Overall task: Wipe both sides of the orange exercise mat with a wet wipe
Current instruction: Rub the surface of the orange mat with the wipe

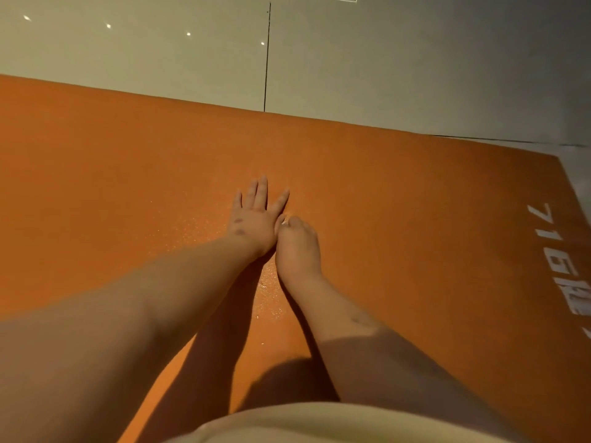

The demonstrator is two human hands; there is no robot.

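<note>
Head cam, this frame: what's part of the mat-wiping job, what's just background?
Job:
- orange mat
- left hand, flat on the mat
- right hand, curled round a white scrap, likely the wet wipe

Not the job:
- tiled floor
- white lettering printed on the mat
- cream garment at the bottom edge

We get one view only, from our head, wide-angle, facing forward and steeply down, close over the mat (pixel 128 187), floor (pixel 383 59) along the top
</note>
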